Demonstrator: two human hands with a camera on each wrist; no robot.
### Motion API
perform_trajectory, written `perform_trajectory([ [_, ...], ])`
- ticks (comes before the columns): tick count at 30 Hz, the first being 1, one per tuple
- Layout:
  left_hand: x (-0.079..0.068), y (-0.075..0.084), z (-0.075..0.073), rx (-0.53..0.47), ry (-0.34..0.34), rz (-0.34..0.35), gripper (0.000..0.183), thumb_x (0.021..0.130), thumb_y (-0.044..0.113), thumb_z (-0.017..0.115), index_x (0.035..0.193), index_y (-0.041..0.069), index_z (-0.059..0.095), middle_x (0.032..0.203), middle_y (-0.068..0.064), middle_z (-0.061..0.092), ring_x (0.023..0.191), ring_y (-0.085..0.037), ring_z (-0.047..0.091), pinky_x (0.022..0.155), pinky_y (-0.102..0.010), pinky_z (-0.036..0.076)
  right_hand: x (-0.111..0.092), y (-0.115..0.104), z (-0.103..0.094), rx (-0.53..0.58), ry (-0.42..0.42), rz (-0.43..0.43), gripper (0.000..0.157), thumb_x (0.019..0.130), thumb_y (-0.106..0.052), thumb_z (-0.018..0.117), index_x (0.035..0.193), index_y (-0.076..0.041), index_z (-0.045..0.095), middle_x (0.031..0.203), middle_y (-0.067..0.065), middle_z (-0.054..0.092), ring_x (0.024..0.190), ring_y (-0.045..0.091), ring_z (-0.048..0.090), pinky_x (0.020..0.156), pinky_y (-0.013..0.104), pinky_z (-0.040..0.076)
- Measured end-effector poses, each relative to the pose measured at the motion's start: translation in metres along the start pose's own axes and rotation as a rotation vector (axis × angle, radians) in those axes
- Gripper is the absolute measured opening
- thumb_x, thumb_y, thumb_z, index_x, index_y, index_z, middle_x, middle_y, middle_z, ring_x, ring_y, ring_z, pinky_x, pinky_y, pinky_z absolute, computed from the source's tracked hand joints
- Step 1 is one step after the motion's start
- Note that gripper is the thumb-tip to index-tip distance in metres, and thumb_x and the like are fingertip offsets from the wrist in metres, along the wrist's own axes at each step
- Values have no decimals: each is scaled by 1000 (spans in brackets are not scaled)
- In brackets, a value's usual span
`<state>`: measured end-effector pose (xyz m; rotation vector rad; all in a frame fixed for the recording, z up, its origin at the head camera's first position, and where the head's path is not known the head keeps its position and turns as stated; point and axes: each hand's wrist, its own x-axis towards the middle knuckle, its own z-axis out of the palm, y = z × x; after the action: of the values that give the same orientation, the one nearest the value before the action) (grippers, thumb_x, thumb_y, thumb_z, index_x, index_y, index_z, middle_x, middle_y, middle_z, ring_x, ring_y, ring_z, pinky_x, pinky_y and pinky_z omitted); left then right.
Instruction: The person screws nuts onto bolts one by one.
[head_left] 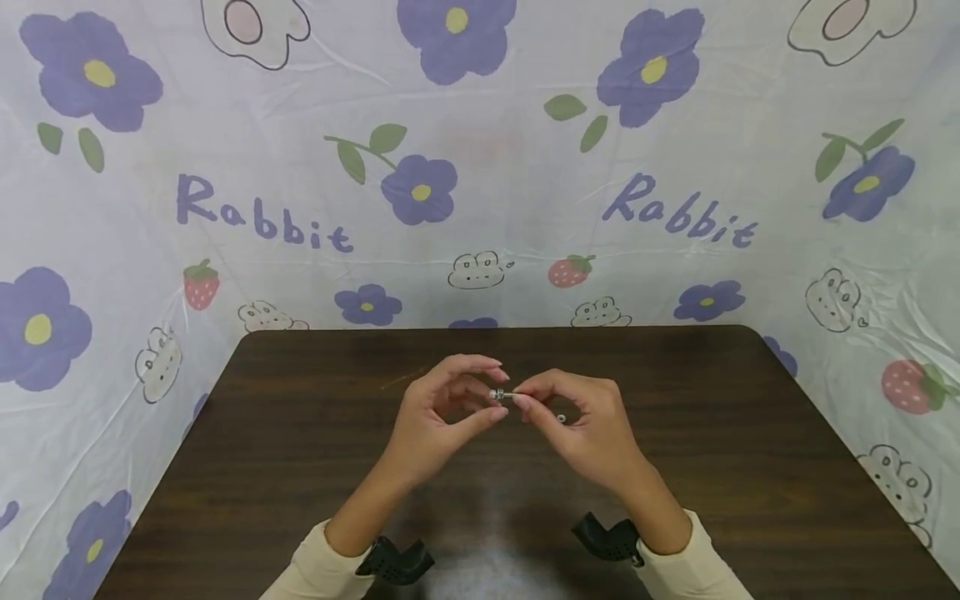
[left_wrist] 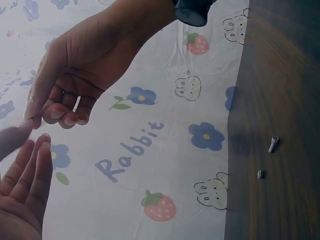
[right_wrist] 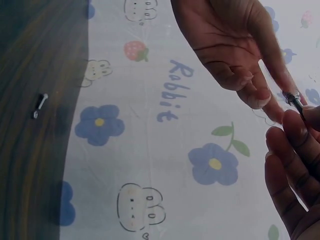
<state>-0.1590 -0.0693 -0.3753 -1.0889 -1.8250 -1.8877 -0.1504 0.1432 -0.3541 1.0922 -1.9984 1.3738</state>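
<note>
A small metal bolt (head_left: 498, 394) with a nut or washer by its head is held up between both hands. My right hand (head_left: 588, 417) pinches its shank between thumb and index finger. My left hand (head_left: 438, 412) curves around the head end, with index finger above and thumb below, spread apart. In the right wrist view the bolt (right_wrist: 295, 101) points toward the right thumb, and its head end lies right at the left fingertips. The left wrist view shows the right hand (left_wrist: 90, 65) and left hand (left_wrist: 25, 190) meeting at the fingertips, the bolt hidden.
On the dark wooden table (head_left: 300, 467) lie another bolt (left_wrist: 273, 144) and a small nut (left_wrist: 260, 174); in the head view a nut (head_left: 561, 418) shows through the right hand's fingers. A printed curtain (head_left: 480, 233) hangs around the table's back and sides.
</note>
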Motion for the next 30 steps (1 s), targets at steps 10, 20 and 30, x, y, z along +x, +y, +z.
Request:
perform_trajectory([
  [10, -1, 0, 0, 58, 46, 13, 24, 85, -5, 79, 106, 5, 74, 95, -7, 72, 75, -19, 70, 68, -41, 62, 1, -2, 1, -12, 7, 5, 3, 95, -11, 74, 95, -8, 74, 75, -4, 69, 65, 8, 65, 59, 21, 52],
  [20, -2, 0, 3, 74, 45, -107, 13, 99, 4, 65, 89, 7, 74, 81, -5, 69, 70, -21, 68, 72, -36, 62, -1, 0, 2, -25, 7, -17, 6, 92, -5, 75, 95, -10, 74, 73, -5, 68, 63, 7, 62, 58, 19, 51],
  [30, -1, 0, 2, 0, 83, -144, 14, 104, 2, 55, 97, 1, 67, 80, -16, 66, 61, -27, 65, 63, -37, 61, 0, -2, 0, -29, 9, -3, 6, 96, -14, 73, 95, -9, 74, 74, -5, 68, 64, 7, 63, 58, 20, 50],
])
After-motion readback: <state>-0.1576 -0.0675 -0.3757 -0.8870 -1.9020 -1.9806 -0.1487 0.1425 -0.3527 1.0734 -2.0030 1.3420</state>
